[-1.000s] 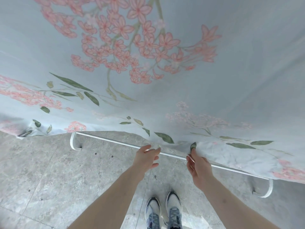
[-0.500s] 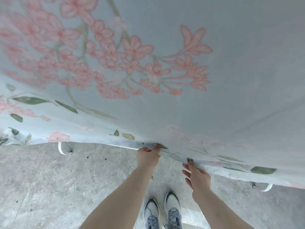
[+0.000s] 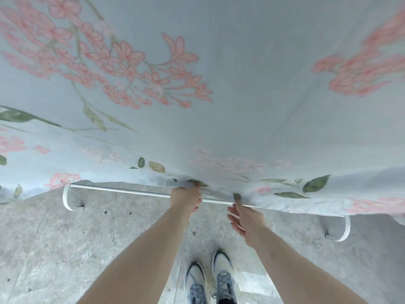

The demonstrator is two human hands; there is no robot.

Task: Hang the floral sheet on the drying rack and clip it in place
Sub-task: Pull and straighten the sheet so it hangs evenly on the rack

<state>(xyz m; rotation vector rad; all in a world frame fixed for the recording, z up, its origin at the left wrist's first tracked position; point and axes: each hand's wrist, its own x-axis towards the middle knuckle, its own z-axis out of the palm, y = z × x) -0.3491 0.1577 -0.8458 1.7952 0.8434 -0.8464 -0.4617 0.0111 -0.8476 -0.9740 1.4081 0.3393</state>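
Lifted again off the white rack bar (image 3: 131, 192) since half a second ago, when the hem hid most of it; floral sheet (image 3: 241, 88) now fills the upper view, draped forward and down, lower hem just above the bar. Left hand (image 3: 187, 197) curled on the hem edge at the bar, pinching cloth. Right hand (image 3: 244, 218) pinching the hem with thumb and forefinger, other fingers spread loose below. Likely mid-adjustment, pulling the hem level. Risks, judged only: narrow two-finger pinch slipping and dropping the right side; uneven tugging dragging the sheet off the unseen top rail; hem trailing onto grey stone floor (image 3: 54, 249) near the shoes (image 3: 210, 279). No clips in sight.
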